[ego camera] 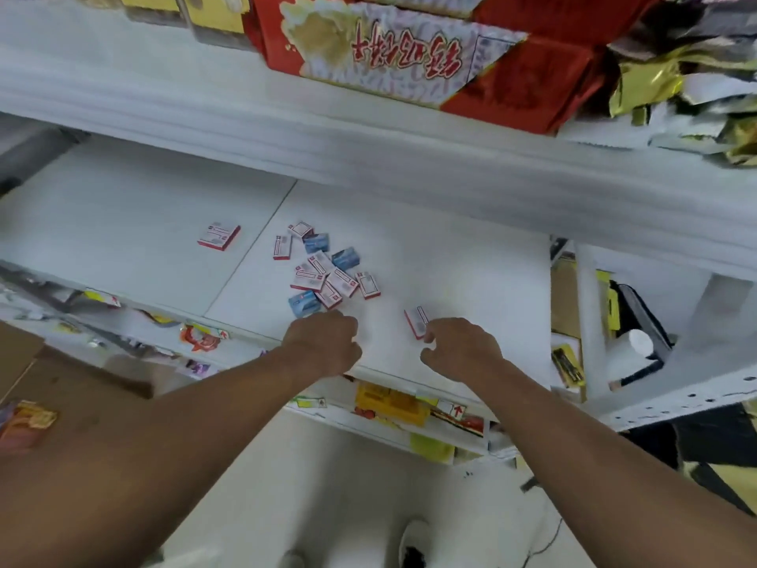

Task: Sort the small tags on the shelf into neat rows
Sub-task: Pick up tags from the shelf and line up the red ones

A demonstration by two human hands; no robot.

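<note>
**Loose tags heaped on a white shelf, both hands at its front edge**

White shelf boards (123,223) fill the middle of the view, with a blurred upper shelf edge crossing above and a red carton (393,51) with upside-down lettering standing on it. Near the front of the lower board lies a jumbled pile of small tags (327,272), red-and-white ones mixed with a few blue, overlapping at odd angles; their print is too small to read. One red-and-white tag (219,236) sits alone, well apart to the left. The left hand (327,342) is curled knuckles-up just beside the pile's near edge; its fingertips are tucked under, so whether it pinches anything cannot be told. The right hand (461,346) has its fingertips against a single tag (416,322) that stands tilted on edge, apart from the pile, thumb spread away below. Goods on the shelf underneath are blurred and partly hidden by both forearms.
</note>
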